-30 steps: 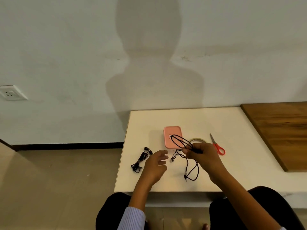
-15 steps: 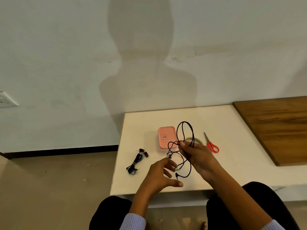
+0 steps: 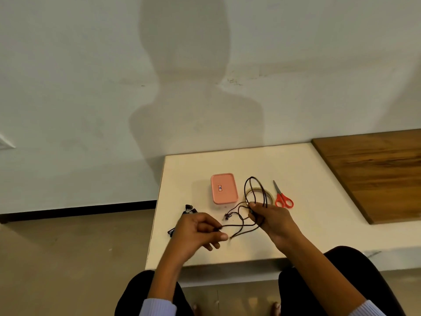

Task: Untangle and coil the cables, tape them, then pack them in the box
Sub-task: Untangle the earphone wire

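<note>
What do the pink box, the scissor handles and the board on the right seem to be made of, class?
Pink rounded rectangular box: likely plastic, smooth and matte, with moulded rounded corners. Red-handled scissors: glossy red handles look plastic, the grey blades metal. Brown wooden board: wood or wood veneer, judging by its streaky grain, with a slight sheen.

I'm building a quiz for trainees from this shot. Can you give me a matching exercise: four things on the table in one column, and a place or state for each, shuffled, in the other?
Things:
1. pink box
2. red scissors
3. tape roll
4. black cable

Places or states:
A. held between both hands, above the table
B. lid on, left of the tape roll
C. farthest right of the four, blades pointing away from the person
D. flat on the table, partly behind a cable loop

Pairs: 1-B, 2-C, 3-D, 4-A
</note>
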`<action>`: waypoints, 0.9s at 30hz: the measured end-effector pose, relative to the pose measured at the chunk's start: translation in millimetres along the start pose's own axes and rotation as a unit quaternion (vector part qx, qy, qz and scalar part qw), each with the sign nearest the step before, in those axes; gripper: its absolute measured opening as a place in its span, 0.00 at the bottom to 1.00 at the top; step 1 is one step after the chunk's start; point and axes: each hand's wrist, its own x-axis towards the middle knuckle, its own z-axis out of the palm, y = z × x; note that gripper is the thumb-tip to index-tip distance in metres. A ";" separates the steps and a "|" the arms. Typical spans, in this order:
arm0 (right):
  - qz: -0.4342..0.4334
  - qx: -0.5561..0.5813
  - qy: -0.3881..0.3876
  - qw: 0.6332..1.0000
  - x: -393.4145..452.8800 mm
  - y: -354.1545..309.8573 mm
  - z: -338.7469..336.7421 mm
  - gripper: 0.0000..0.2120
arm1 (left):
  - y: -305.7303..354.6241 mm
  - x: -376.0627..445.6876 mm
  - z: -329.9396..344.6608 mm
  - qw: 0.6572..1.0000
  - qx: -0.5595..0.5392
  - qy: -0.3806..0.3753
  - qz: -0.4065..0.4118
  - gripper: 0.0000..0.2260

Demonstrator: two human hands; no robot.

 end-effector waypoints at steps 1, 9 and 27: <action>-0.016 -0.056 0.006 0.998 -0.5 1.1 -4.3 0.05 | 2.0 -2.0 -3.2 1.000 -0.018 0.010 0.008 0.07; -0.080 -0.340 -0.032 0.937 -1.1 -7.9 -22.9 0.19 | 1.9 -4.1 -7.2 0.987 -0.027 0.136 0.082 0.05; -0.396 -0.444 -0.179 0.784 -31.7 11.1 34.1 0.06 | 2.7 -3.3 -9.8 0.989 0.033 0.109 0.096 0.05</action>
